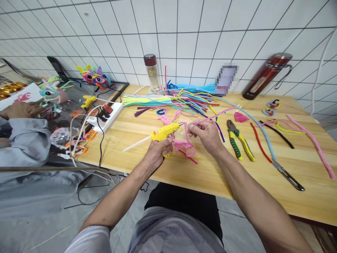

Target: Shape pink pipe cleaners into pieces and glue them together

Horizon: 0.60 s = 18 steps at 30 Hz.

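My left hand (pixel 158 151) is closed around a yellow hot glue gun (pixel 163 132), whose metal nozzle points right. A white glue stick (pixel 136 144) sticks out of its back end. Between finger and thumb, my right hand (pixel 204 133) pinches a pink pipe cleaner (pixel 218 114) that runs off to the upper right. The nozzle tip is close to the pink strand beside my right fingertips. Around and below the glue gun is a bent pink pipe cleaner shape (pixel 186 147), partly hidden by the gun and my left hand.
Bundled pipe cleaners (pixel 158 101) lie behind my hands. To the right are pliers (pixel 238 140), thread snips (pixel 289 176) and a red thermos (pixel 267 76). At left stand a power strip (pixel 112 118), another glue gun (pixel 88 102) and a co-worker's hand (pixel 22 109). A glass bottle (pixel 152 73) is near the wall.
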Tool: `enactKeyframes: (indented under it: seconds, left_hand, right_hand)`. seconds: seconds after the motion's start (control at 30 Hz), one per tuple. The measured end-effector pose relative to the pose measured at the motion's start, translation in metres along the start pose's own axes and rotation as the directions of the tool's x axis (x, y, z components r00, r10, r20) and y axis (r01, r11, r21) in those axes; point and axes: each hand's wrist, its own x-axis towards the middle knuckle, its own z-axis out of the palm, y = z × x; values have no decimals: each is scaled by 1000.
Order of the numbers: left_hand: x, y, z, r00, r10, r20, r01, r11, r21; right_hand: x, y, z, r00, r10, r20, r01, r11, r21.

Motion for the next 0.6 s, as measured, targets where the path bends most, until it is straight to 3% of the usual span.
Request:
enactKeyframes:
  seconds: [0.37, 0.6]
  left_hand:
    - [-2, -2, 1, 993, -103, 59, 105, 994, -39]
    - [-1, -1, -5, 975, -181, 129, 175, 983, 59]
  right_hand:
    - [4, 3, 1, 999, 28, -27, -28, 1000, 4]
    - [6, 2, -8, 1000, 1, -23, 0, 999, 40]
